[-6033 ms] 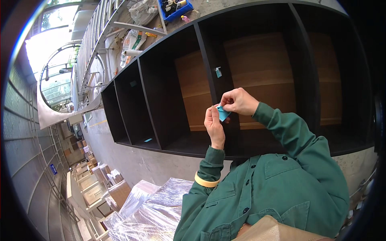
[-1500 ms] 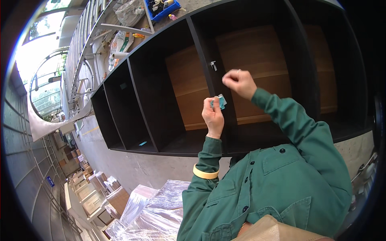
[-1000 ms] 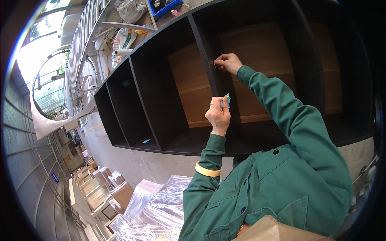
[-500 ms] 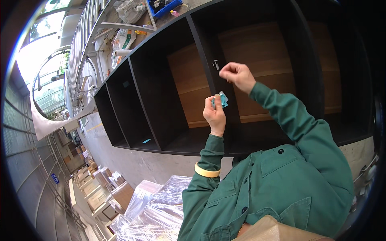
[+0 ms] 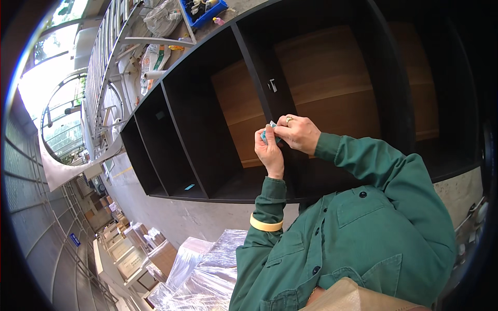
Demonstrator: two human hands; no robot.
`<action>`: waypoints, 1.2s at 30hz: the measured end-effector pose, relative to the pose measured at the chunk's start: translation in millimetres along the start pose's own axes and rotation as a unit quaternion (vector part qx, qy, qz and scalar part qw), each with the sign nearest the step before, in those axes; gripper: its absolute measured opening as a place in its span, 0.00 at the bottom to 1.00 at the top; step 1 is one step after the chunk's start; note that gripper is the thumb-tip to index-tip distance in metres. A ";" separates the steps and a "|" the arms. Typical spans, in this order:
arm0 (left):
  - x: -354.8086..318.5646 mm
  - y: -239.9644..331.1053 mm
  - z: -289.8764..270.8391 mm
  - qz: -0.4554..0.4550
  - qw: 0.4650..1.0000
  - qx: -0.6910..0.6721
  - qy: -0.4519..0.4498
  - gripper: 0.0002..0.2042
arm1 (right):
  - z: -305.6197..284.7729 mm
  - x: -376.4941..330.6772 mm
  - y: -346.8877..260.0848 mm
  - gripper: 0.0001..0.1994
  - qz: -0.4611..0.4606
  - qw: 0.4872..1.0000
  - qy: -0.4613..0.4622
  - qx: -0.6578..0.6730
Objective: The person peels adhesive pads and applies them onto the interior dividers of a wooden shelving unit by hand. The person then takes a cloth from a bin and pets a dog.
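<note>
Both my hands meet over a long, dark shelf unit (image 5: 174,116) with several open compartments. My left hand (image 5: 269,156) is closed on a small teal and whitish packet (image 5: 264,137), thumb pressed on top; fingers cover most of it. From the right, my right hand (image 5: 300,136), with a ring on one finger, pinches at the packet's upper edge. Whether a small piece is between its fingertips is hidden. On the dark divider just beyond the hands sits a small whitish, metal-like fitting (image 5: 272,85).
A teal strip (image 5: 190,187) lies in a compartment at the left. Plastic-wrapped goods (image 5: 207,269) stand at the lower left, cardboard boxes (image 5: 162,257) beside them. At the far left are a metal ladder (image 5: 104,67), bags (image 5: 151,62) and a blue bin (image 5: 205,13).
My right hand has come down and left from near the fitting to the packet in my left hand. My left hand has shifted slightly left. The view has moved a little.
</note>
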State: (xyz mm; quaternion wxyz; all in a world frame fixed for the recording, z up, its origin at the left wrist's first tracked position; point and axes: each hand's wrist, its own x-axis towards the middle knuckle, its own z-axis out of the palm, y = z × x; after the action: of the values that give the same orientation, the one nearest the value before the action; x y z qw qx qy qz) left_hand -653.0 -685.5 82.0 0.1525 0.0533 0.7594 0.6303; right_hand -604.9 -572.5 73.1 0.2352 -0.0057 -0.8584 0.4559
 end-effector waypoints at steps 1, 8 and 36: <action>0.7 0.3 -0.4 -0.009 1.000 -0.022 0.000 0.11 | 1.1 -1.5 -0.9 0.03 -0.008 1.000 0.008 -0.010; -0.3 -0.9 0.9 -0.010 0.999 -0.035 -0.008 0.10 | -4.4 1.7 2.3 0.09 0.348 0.860 -0.027 0.373; 2.2 -3.2 2.1 0.041 0.996 0.076 -0.013 0.07 | 35.9 53.6 105.9 0.07 0.305 0.893 0.089 0.320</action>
State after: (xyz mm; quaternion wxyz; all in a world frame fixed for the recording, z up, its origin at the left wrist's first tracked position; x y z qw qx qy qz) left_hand -654.1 -683.5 78.2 0.1315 0.1038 0.8004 0.5756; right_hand -688.9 -526.6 -5.7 0.1494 -0.2320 -0.5975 0.7529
